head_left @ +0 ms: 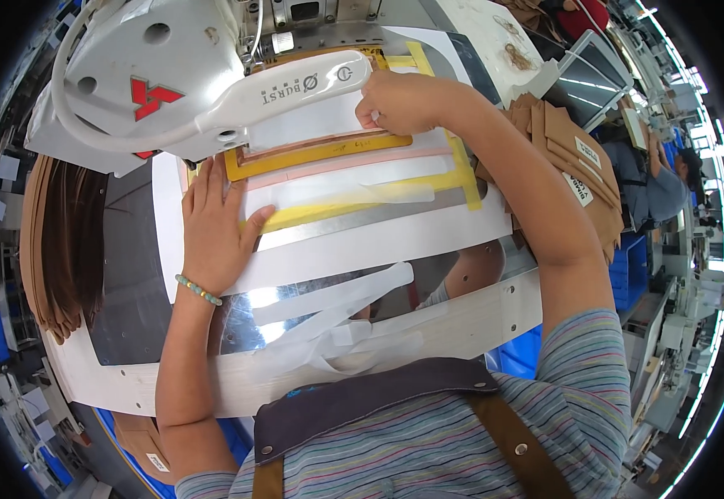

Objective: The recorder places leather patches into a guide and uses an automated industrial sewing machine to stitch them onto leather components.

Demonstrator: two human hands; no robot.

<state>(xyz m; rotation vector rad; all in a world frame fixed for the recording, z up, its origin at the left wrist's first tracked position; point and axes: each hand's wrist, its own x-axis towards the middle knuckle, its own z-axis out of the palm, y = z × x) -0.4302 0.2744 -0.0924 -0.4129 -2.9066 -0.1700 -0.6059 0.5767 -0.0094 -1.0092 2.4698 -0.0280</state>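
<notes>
My left hand (216, 218) lies flat on a white sheet (341, 249), fingers spread and thumb out to the side. Its fingertips reach the left end of a yellow rectangular frame (320, 160) edged in brown. At the frame's right end, my right hand (404, 101) is closed, its fingers curled down against the work. What it pinches, if anything, is hidden. Strips of yellow tape (354, 198) and a pink line run across the sheet below the frame. A white elongated control handle (295, 86) on the sewing machine (150, 79) hangs over the frame, close to my right hand.
Loose translucent strips (337, 303) lie on the shiny metal plate (462, 279) near me. A stack of brown pieces (58, 241) stands at the left; labelled brown pieces (570, 166) pile up at the right. Beyond them are a dark screen (587, 79) and another person (660, 187).
</notes>
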